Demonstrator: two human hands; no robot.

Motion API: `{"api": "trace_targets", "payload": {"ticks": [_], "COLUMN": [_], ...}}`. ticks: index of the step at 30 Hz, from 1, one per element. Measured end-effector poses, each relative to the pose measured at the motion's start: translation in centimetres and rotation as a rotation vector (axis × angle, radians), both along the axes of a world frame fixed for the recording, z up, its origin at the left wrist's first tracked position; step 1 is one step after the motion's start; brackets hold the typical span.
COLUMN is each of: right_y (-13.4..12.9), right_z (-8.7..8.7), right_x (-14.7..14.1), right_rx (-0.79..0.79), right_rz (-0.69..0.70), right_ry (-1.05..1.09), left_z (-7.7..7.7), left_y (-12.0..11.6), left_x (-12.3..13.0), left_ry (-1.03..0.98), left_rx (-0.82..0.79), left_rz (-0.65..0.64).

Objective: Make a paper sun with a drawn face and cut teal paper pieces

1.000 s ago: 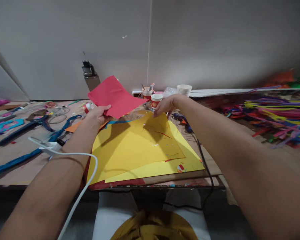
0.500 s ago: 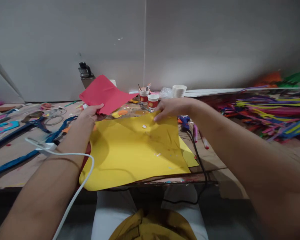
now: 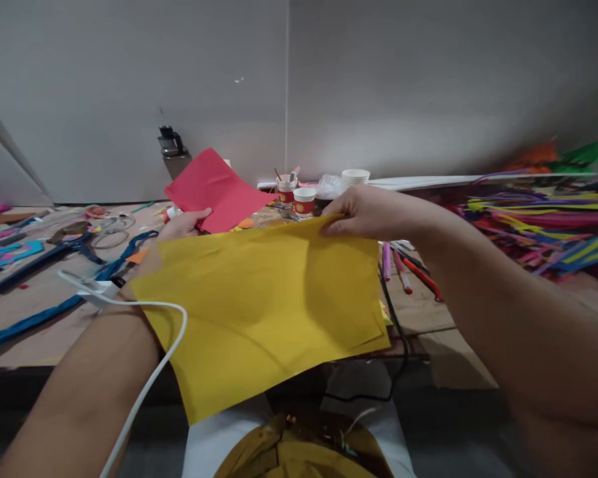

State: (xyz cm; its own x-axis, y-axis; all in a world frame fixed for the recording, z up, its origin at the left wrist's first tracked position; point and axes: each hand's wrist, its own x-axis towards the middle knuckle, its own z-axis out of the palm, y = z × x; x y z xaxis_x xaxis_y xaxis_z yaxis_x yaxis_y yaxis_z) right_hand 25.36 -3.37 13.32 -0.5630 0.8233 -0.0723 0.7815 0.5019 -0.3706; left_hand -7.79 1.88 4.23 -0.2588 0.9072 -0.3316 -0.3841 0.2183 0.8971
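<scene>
My left hand (image 3: 183, 224) grips a red sheet (image 3: 219, 189) by its lower edge and holds it up at the back left of the table. My right hand (image 3: 346, 216) pinches the top edge of a large yellow sheet (image 3: 259, 299), right of its middle. The yellow sheet slants down toward my lap, and its lower left corner hangs past the table's front edge. Its left side lies over my left forearm. A white cable (image 3: 154, 378) runs along that forearm.
Paper cups (image 3: 303, 201) and a cup stack (image 3: 355, 177) stand at the back. Markers (image 3: 402, 271) and a black cord (image 3: 398, 318) lie right of the sheet. Colourful strips (image 3: 553, 229) are piled at the far right. Blue strips (image 3: 34, 325) and tools cover the left.
My right hand has raised the yellow sheet and moved slightly right. The small scraps on the sheet are gone from it, and bits now show on my lap. The red sheet has shifted slightly right.
</scene>
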Motion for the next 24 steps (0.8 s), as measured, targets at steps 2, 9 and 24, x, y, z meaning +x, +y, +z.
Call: {"api": "trace_targets", "payload": {"ticks": [2,9,24], "right_y": [1.1,1.4,7.6], "right_z": [-1.4,-6.6,-8.6], "right_x": [-0.1,-0.1,-4.2], "right_rx": [-0.073,-0.216,0.115], "right_rz": [0.022,0.229,-0.129], "right_ry": [-0.055,-0.211,-0.440], "left_z": [-0.3,-1.6,-1.5], "left_y": [0.7,3.5,3.3], "left_x": [-0.2,-0.3,0.7], "left_ry": [-0.055,-0.111,-0.175], "left_rx": [0.019,0.100,0.202], "left_rz": [-0.009,0.114,0.195]}}
